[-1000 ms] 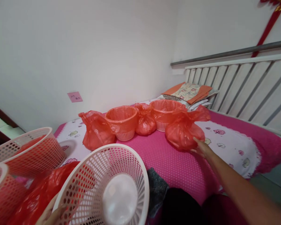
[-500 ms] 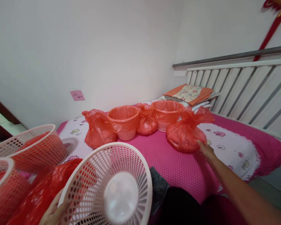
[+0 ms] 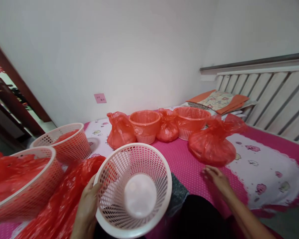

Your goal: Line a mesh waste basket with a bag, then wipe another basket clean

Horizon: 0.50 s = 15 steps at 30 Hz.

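A pale pink plastic basket (image 3: pixel 140 196) with a perforated wall is tilted toward me, and I see nothing in it. My left hand (image 3: pixel 91 197) grips its left rim, thumb over the edge. My right hand (image 3: pixel 216 177) is off the bed surface with fingers loosely apart, holding nothing. Just beyond it sits a knotted red plastic bag (image 3: pixel 211 146), bulging with contents I cannot make out. A loose red plastic bag (image 3: pixel 62 199) lies crumpled beside my left forearm.
Farther back stand two bag-lined baskets (image 3: pixel 145 126) (image 3: pixel 191 119) and two tied red bags (image 3: pixel 121 131) (image 3: pixel 167 127). At left are two larger baskets (image 3: pixel 72 146) (image 3: pixel 37 189) with red plastic inside. Folded cloths (image 3: pixel 219 101) lie by the white bed rail (image 3: pixel 271 89).
My right hand has let go of the knotted red bag and drawn back toward me. The basket in my left hand has shifted slightly, and the view has turned left.
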### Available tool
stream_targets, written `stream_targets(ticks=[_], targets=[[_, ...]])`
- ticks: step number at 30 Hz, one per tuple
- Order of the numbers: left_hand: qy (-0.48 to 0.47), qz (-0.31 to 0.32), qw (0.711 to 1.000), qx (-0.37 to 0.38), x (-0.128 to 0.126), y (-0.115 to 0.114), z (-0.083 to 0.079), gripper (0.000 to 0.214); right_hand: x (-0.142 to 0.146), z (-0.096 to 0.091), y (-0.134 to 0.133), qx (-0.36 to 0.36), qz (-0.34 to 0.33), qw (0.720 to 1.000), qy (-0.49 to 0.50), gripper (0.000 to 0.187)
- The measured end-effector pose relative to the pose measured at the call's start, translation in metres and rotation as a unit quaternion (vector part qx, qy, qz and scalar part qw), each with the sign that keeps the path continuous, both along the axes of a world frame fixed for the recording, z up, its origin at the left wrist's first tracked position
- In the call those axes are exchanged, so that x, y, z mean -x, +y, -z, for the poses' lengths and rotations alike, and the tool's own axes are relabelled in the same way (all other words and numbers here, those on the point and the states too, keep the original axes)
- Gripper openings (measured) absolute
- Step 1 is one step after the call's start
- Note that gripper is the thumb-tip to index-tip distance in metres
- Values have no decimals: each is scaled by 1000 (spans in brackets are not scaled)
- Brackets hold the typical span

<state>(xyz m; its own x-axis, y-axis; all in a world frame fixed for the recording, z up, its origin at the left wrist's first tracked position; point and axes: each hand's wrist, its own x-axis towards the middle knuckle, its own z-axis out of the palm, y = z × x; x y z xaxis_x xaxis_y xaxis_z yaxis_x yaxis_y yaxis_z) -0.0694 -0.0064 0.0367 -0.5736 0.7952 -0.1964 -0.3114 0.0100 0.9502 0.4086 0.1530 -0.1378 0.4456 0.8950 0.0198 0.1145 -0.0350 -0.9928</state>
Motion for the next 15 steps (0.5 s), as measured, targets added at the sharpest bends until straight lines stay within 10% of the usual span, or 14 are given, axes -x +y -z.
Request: stream_targets(ticks=[5, 15], targets=[[1, -2, 1000, -14, 0, 6, 1, 41, 85, 0, -15, 4, -199, 980, 10, 43], [-16, 17, 999, -49, 5, 16, 3, 36, 153, 25, -34, -24, -218, 965, -142, 21]])
